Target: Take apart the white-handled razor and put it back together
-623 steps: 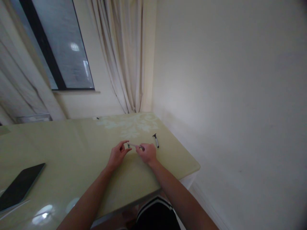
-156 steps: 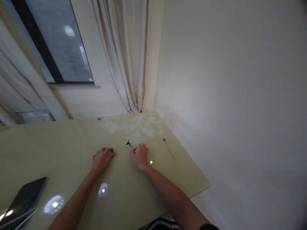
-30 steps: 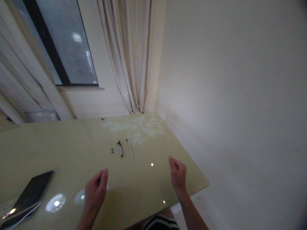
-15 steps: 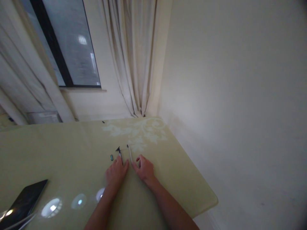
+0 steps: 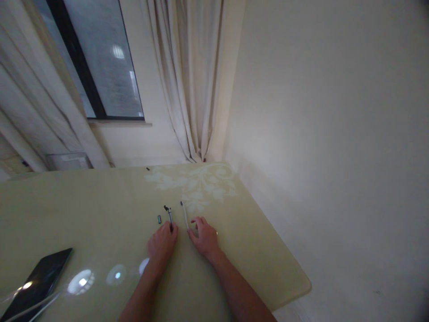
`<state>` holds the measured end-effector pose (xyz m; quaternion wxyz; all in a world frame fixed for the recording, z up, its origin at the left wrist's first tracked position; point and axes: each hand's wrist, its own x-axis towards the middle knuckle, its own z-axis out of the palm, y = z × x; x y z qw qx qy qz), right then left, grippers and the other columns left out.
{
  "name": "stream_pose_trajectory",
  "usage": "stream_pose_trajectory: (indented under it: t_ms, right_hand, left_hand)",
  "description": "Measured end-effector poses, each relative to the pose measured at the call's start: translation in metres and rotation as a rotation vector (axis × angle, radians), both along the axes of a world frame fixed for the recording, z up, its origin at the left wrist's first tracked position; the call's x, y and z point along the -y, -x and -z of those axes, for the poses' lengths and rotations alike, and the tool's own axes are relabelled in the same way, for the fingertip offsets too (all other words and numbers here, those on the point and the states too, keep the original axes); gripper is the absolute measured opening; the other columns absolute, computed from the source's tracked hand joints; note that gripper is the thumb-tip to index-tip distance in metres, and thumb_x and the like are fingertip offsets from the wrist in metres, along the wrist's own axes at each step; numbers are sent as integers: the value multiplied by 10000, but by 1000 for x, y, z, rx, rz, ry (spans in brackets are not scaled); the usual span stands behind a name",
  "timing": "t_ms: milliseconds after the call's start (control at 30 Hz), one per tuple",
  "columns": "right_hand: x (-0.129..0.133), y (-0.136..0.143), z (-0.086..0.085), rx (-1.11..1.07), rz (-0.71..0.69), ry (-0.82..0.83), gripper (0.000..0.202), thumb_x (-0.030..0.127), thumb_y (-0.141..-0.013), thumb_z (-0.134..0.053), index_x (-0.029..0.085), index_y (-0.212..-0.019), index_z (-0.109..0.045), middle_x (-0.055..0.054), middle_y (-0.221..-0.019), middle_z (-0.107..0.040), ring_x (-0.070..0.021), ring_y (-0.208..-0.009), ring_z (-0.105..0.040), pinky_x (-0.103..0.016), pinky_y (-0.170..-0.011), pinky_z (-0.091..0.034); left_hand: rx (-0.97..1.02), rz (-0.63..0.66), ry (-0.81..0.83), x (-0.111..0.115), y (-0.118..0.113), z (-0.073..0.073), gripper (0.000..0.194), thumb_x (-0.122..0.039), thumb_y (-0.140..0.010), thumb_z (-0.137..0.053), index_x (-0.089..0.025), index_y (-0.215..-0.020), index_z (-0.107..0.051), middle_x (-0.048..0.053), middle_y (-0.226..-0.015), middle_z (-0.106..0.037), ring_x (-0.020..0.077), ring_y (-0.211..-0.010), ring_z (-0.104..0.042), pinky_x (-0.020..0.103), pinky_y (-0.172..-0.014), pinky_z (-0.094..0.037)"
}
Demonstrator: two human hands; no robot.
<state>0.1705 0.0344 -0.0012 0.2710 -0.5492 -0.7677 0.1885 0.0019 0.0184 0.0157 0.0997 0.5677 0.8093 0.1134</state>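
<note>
My left hand (image 5: 163,240) is pinched around the lower end of a small dark razor-like object (image 5: 170,215), whose black head points away from me. Just left of it a small dark cylinder, perhaps a battery (image 5: 159,219), lies on the table. A thin white stick with a dark tip, like a toothbrush (image 5: 185,215), lies between the hands. The thumb of my right hand (image 5: 205,237) touches its near end, while the other fingers are curled apart from it.
The pale green table (image 5: 110,214) has a white floral pattern at its far corner. A black tablet (image 5: 38,284) with white cables is at the lower left. A tiny dark piece (image 5: 148,169) lies near the far edge. Wall stands on the right, curtains (image 5: 191,80) behind.
The fingers of my left hand have closed around the lower end of the razor-like object, and its head has turned. The view has shifted slightly. My right hand stays by the white stick.
</note>
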Motion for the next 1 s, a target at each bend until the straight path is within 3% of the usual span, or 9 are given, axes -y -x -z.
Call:
stream_pose_trajectory:
  t_ms: [133, 267, 400, 533, 600, 667, 767, 867, 1000]
  right_hand:
    - [-6, -2, 0, -198, 15, 4, 231, 385, -999, -536, 199, -1048, -665, -42, -945, -661, -177, -826, -615, -275, -752, -425]
    - [-17, -1, -1, -536, -8, 4, 414, 483, -1045, -404, 184, -918, -660, -64, -926, -663, -186, -876, -601, -291, -816, -450]
    - [-27, -1, -7, -861, -21, 112, 422, 555, -992, -471, 179, -938, -654, -42, -862, -637, -174, -808, -579, -270, -732, -459]
    - [-30, -5, -17, -1025, -70, 135, 377, 543, -953, -521, 184, -979, -631, -14, -783, -575, -162, -732, -544, -264, -683, -449]
    - [-28, -9, -23, -1020, -109, 100, 368, 526, -954, -521, 193, -1066, -630, 8, -756, -536, -154, -702, -515, -259, -667, -439]
    - [-27, -17, -30, -936, -173, 89, 351, 503, -956, -530, 202, -1095, -645, 15, -772, -536, -146, -694, -491, -254, -668, -425]
    - [-27, -34, -38, -664, -336, 147, 344, 479, -977, -508, 195, -956, -702, 12, -788, -578, -142, -710, -489, -249, -672, -392]
    - [-30, -52, -39, -425, -446, 176, 420, 462, -990, -478, 182, -777, -708, 25, -687, -555, -136, -668, -483, -244, -646, -349]
    - [-29, -66, -28, -437, -452, 172, 438, 461, -975, -492, 172, -718, -696, 39, -620, -498, -126, -614, -445, -239, -614, -318]
  left_hand:
    - [81, 40, -158, 1, -1, 3, 385, -427, -1042, -345, -204, -919, -634, 101, -877, -747, 240, -789, -700, 299, -651, -387]
    - [159, 276, -296, 0, -19, 8, 341, -423, -1037, -385, -225, -905, -629, 42, -836, -718, 176, -741, -665, 255, -659, -384]
    - [134, 471, -303, -1, -38, 9, 322, -424, -1013, -435, -224, -883, -653, 38, -772, -683, 172, -688, -630, 265, -653, -384]
    - [287, 541, -379, -3, -37, 7, 362, -423, -1026, -399, -213, -894, -664, 45, -819, -667, 179, -751, -621, 277, -703, -419]
    - [435, 493, -434, -5, -31, 5, 367, -457, -1015, -418, -200, -940, -669, 32, -811, -637, 169, -715, -586, 276, -685, -429]
    - [611, 434, -478, -7, -23, 2, 388, -508, -969, -502, -187, -1124, -656, 12, -843, -613, 142, -636, -520, 262, -619, -419]
    - [843, 435, -485, -10, -15, -2, 616, -524, -883, -639, -214, -1405, -530, 23, -1014, -612, 100, -606, -464, 230, -556, -403]
    - [915, 518, -427, -10, -12, -2, 580, -488, -839, -717, -229, -1348, -613, 28, -1037, -612, 93, -639, -476, 222, -572, -413]
    - [885, 565, -397, -7, -18, 1, 441, -444, -833, -740, -210, -1205, -712, 24, -952, -632, 106, -658, -481, 230, -605, -416]
